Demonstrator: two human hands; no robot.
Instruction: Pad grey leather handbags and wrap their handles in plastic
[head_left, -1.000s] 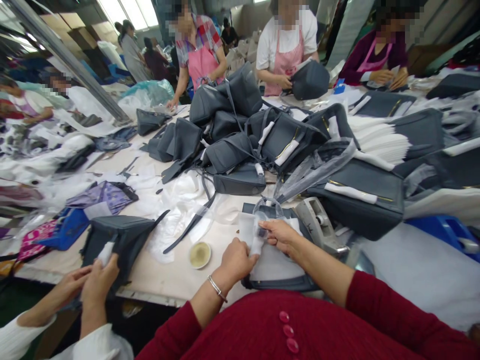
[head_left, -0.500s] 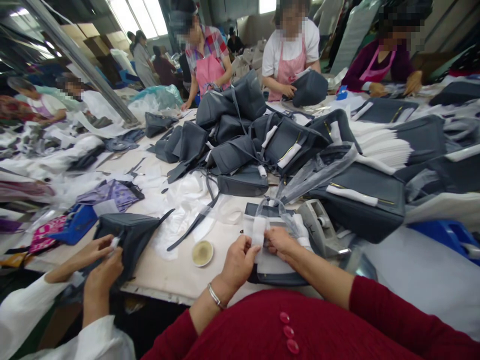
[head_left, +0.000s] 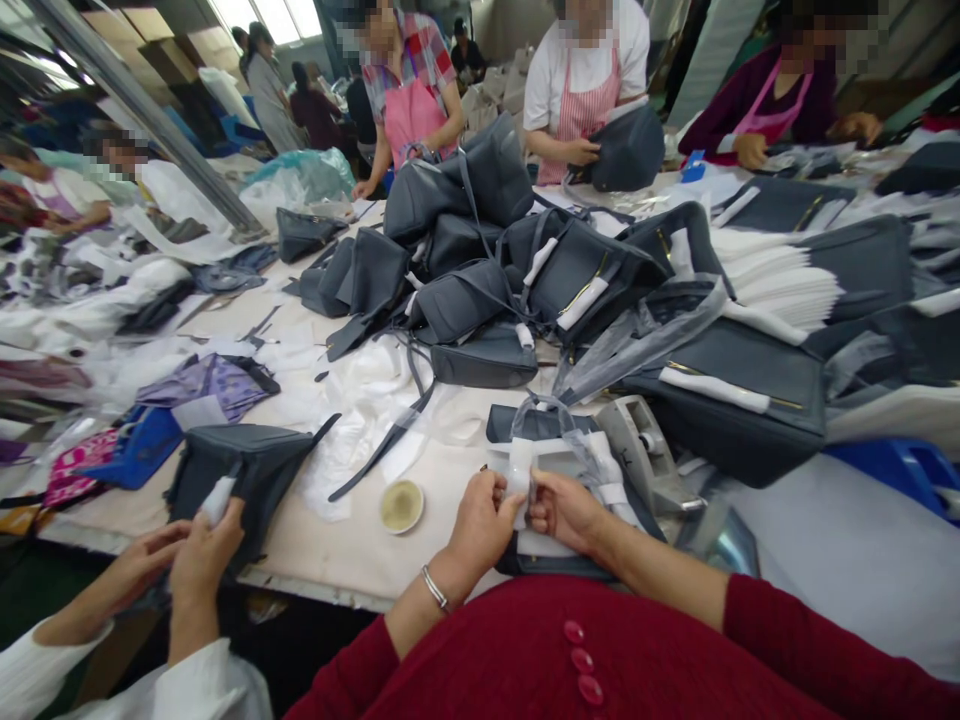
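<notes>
A dark grey handbag (head_left: 536, 424) lies flat on the table right in front of me, partly covered by white wrapping (head_left: 559, 462). My left hand (head_left: 480, 525), with a bracelet at the wrist, pinches a white strip (head_left: 519, 470) standing up from the bag. My right hand (head_left: 564, 508) is closed on the same white strip from the other side, fingertips nearly meeting my left. A clear plastic loop (head_left: 541, 408) arches over the bag's far edge.
A grey tape dispenser (head_left: 645, 455) stands just right of the bag, and a small round yellowish dish (head_left: 401, 505) sits to its left. A heap of grey handbags (head_left: 487, 250) fills the table's middle. Another person's hands (head_left: 187, 560) hold a grey bag (head_left: 247, 470) at lower left. Several people work at the far side.
Both my hands have drawn closer to my body and together on the white strip, which now stands upright between them. The person at lower left has shifted their grip on their bag.
</notes>
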